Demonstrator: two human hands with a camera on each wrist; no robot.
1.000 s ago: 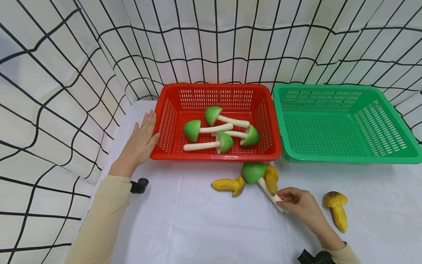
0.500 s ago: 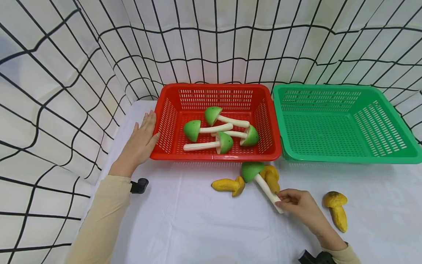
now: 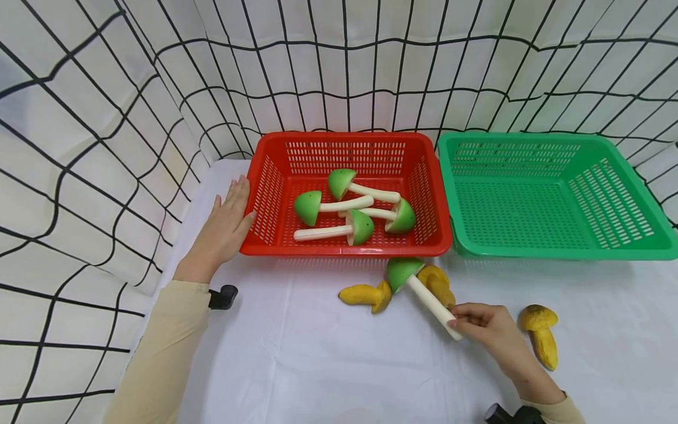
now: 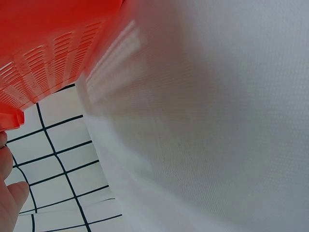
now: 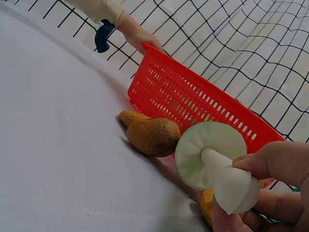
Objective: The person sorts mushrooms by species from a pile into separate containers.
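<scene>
My right hand (image 3: 489, 333) pinches the white stem of a green-capped toy mushroom (image 3: 431, 301) near its lower end. The cap lies toward the front of the red basket (image 3: 339, 252); in the right wrist view its pale underside (image 5: 193, 159) faces the camera. Partly behind that stem, a yellow mushroom (image 3: 436, 284) lies close to my right fingertips. My left hand (image 3: 225, 227) rests against the red basket's left side, its fingers extended. Several green-capped mushrooms (image 3: 360, 228) lie inside this basket. Only part of the left hand (image 4: 7, 193) appears in the left wrist view.
A green basket (image 3: 561, 253) stands right beside the red one. One yellow mushroom (image 3: 365, 295) lies left of the held mushroom, another (image 3: 540, 335) right of my right hand. Black-gridded white walls (image 3: 365, 70) rise behind and at left of the white cloth (image 3: 318, 365).
The held mushroom has shifted slightly, its stem end moving right with my right hand. The stem of the yellow mushroom beside it has swung right. My left hand keeps its place.
</scene>
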